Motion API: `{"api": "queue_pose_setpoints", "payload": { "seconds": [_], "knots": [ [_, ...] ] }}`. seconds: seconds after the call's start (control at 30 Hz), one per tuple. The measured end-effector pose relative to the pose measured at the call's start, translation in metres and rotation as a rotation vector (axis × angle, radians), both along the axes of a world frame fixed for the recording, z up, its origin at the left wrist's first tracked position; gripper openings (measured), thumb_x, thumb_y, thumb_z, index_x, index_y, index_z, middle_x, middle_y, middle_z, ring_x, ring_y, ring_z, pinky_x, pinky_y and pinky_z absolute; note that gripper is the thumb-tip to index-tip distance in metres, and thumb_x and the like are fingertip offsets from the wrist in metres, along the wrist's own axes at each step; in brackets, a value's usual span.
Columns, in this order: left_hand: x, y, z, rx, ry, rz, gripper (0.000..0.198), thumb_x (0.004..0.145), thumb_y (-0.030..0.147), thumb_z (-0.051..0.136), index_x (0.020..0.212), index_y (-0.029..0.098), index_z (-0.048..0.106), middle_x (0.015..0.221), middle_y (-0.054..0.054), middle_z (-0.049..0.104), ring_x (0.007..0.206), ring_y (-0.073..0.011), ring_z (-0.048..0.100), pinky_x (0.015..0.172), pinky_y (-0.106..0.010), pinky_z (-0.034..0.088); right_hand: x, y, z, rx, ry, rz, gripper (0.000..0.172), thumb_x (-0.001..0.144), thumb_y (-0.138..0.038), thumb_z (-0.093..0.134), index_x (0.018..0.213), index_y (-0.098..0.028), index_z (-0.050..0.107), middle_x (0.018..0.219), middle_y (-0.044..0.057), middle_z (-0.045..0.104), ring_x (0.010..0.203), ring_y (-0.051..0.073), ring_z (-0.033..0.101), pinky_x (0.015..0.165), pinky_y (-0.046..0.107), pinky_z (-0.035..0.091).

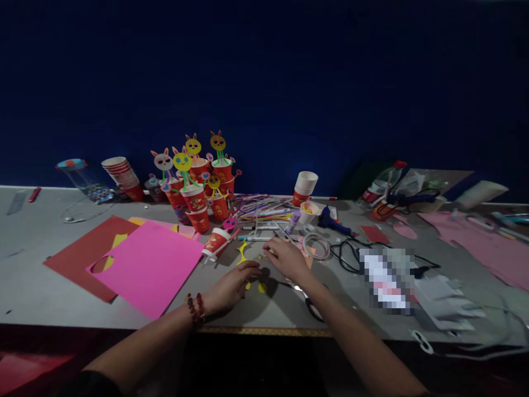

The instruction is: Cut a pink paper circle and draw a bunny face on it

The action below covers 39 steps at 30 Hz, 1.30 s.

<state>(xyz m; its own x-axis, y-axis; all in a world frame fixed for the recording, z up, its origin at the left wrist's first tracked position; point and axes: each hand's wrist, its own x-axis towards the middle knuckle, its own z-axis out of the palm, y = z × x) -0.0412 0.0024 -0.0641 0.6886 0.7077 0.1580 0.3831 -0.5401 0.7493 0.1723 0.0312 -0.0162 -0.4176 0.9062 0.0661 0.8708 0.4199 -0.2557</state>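
Note:
My left hand (pixel 233 284), with a beaded bracelet at the wrist, hovers low over the table with its fingers stretched out and the thumb apart. Small yellow paper pieces (pixel 262 288) lie under and beside its fingertips. My right hand (pixel 288 259) is closed, with the fingertips drawn together; whatever is between them is too small to make out. A yellow paper offcut with curved edges (pixel 242 252) lies just left of those fingertips. Scissors (pixel 312 307) rest partly hidden behind my right forearm. A red paper cup (pixel 217 243) with a pink paper face lies tilted beyond my left hand.
Pink paper (pixel 152 264) overlaps a brown sheet (pixel 82 259) on the left. Decorated cups (pixel 193 198) stand behind. Pipe cleaners (pixel 264 209), a tape roll (pixel 316 246), a blue glue gun (pixel 334 221) with black cable, and a bottle (pixel 382 184) are at the back and right.

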Motion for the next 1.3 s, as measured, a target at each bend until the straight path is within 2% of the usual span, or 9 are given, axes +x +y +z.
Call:
{"api": "queue_pose_setpoints", "payload": {
  "seconds": [0.17, 0.43, 0.67, 0.73, 0.87, 0.93, 1.03, 1.17, 1.3],
  "knots": [
    [0.008, 0.001, -0.001, 0.041, 0.031, 0.023, 0.057, 0.077, -0.007, 0.040, 0.123, 0.022, 0.059, 0.142, -0.009, 0.050, 0.131, -0.0206, 0.050, 0.110, -0.037, 0.043, -0.017, 0.052, 0.002, 0.030, -0.137, -0.029, 0.019, 0.093, -0.016, 0.054, 0.104, -0.014, 0.069, 0.113, 0.015, 0.068, 0.107, 0.027, 0.062, 0.088, 0.034, 0.045],
    [0.002, -0.013, 0.002, 0.168, 0.109, 0.117, 0.034, 0.090, 0.006, 0.045, 0.117, 0.022, 0.059, 0.137, -0.009, 0.055, 0.123, -0.0226, 0.055, 0.103, -0.035, 0.048, -0.016, 0.063, 0.005, 0.039, -0.231, 0.002, 0.014, 0.089, -0.016, 0.057, 0.096, -0.017, 0.069, 0.101, 0.012, 0.072, 0.105, 0.028, 0.062, 0.085, 0.032, 0.043],
    [-0.019, -0.006, 0.018, 0.278, -0.044, 0.241, 0.017, 0.097, 0.016, 0.047, 0.100, 0.022, 0.062, 0.100, -0.006, 0.069, 0.096, -0.0193, 0.063, 0.086, -0.032, 0.051, 0.012, 0.044, 0.038, 0.043, -0.176, -0.107, 0.015, 0.093, -0.022, 0.050, 0.096, -0.018, 0.064, 0.091, 0.010, 0.072, 0.091, 0.025, 0.066, 0.075, 0.030, 0.042],
    [-0.028, 0.002, 0.025, 0.359, -0.077, 0.326, 0.016, 0.097, 0.017, 0.047, 0.100, 0.022, 0.062, 0.100, -0.008, 0.069, 0.097, -0.0203, 0.063, 0.087, -0.033, 0.050, 0.023, 0.029, 0.043, 0.014, -0.108, -0.098, 0.016, 0.096, -0.025, 0.047, 0.098, -0.020, 0.062, 0.089, 0.006, 0.072, 0.086, 0.021, 0.066, 0.072, 0.028, 0.042],
    [-0.053, 0.026, 0.035, 0.512, -0.042, 0.549, 0.017, 0.097, 0.023, 0.048, 0.111, 0.021, 0.058, 0.115, -0.012, 0.064, 0.113, -0.0248, 0.057, 0.099, -0.040, 0.046, 0.041, -0.004, 0.035, -0.169, 0.328, -0.016, 0.019, 0.096, -0.032, 0.045, 0.096, -0.023, 0.061, 0.092, 0.003, 0.072, 0.082, 0.020, 0.065, 0.070, 0.028, 0.045],
    [-0.067, 0.037, 0.035, 0.487, 0.066, 0.671, 0.029, 0.097, 0.033, 0.049, 0.122, 0.018, 0.052, 0.125, -0.015, 0.059, 0.122, -0.0292, 0.052, 0.103, -0.045, 0.042, 0.048, -0.020, 0.024, -0.207, 0.451, -0.005, 0.020, 0.095, -0.035, 0.048, 0.096, -0.022, 0.063, 0.096, 0.004, 0.071, 0.087, 0.021, 0.064, 0.073, 0.028, 0.047],
    [-0.082, 0.048, 0.030, 0.294, 0.221, 0.732, 0.046, 0.093, 0.048, 0.052, 0.128, 0.018, 0.047, 0.126, -0.015, 0.060, 0.118, -0.0322, 0.056, 0.093, -0.043, 0.047, 0.053, -0.037, 0.007, -0.274, 0.588, -0.070, 0.024, 0.093, -0.040, 0.050, 0.095, -0.021, 0.064, 0.095, 0.006, 0.069, 0.090, 0.022, 0.064, 0.068, 0.027, 0.049],
    [-0.082, 0.046, 0.026, -0.003, 0.328, 0.690, 0.051, 0.095, 0.045, 0.045, 0.140, 0.023, 0.035, 0.112, -0.009, 0.068, 0.094, -0.0269, 0.069, 0.070, -0.032, 0.049, 0.053, -0.049, -0.006, -0.292, 0.673, -0.130, 0.026, 0.091, -0.043, 0.053, 0.093, -0.020, 0.065, 0.094, 0.006, 0.069, 0.091, 0.023, 0.064, 0.073, 0.029, 0.051],
    [-0.072, 0.036, 0.021, -0.027, 0.301, 0.672, 0.055, 0.093, 0.041, 0.047, 0.142, 0.022, 0.028, 0.113, -0.010, 0.068, 0.094, -0.0265, 0.069, 0.070, -0.033, 0.049, 0.050, -0.053, -0.013, -0.301, 0.672, -0.120, 0.023, 0.090, -0.040, 0.053, 0.089, -0.020, 0.065, 0.087, 0.004, 0.069, 0.083, 0.022, 0.064, 0.072, 0.029, 0.049]
  ]
}}
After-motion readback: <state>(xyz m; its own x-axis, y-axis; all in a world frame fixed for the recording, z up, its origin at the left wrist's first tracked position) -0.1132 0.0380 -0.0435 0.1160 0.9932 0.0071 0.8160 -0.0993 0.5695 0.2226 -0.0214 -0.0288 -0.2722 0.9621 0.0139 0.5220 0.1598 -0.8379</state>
